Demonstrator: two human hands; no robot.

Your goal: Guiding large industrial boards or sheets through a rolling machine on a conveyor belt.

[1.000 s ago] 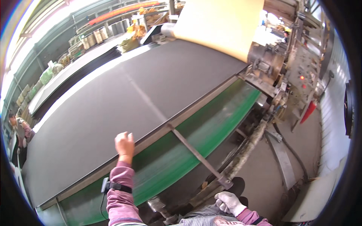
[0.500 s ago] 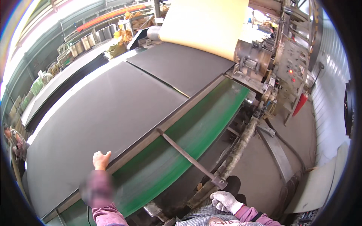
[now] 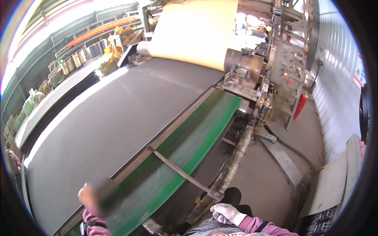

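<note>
A broad dark grey sheet point(image 3: 106, 122) covers the table and reaches up to the roller at the far end. My bare left hand point(image 3: 87, 195) is at the sheet's near edge, toward the lower left. A dark smear hides part of this hand, so I cannot make out its grip. Off to the right, my right hand point(image 3: 228, 213) wears a whitish glove and stays low in front of my body. Its fingers are curled in, with nothing visible in them. Between the two hands runs a metal bar point(image 3: 181, 171) crossing a green belt point(image 3: 177, 157).
A pale yellow sheet point(image 3: 193, 31) passes over the roller point(image 3: 248, 67) at the far end. Right of it stands a control panel point(image 3: 286, 65) with lit red lamps. Another stack of dark sheets point(image 3: 59, 106) lies along the far left. A person's arm point(image 3: 15, 160) shows at the left rim.
The gap between two dark sheets no longer shows; the surface now looks continuous up to the roller. My left hand has moved left and nearer. The view has shifted; my right hand stays curled.
</note>
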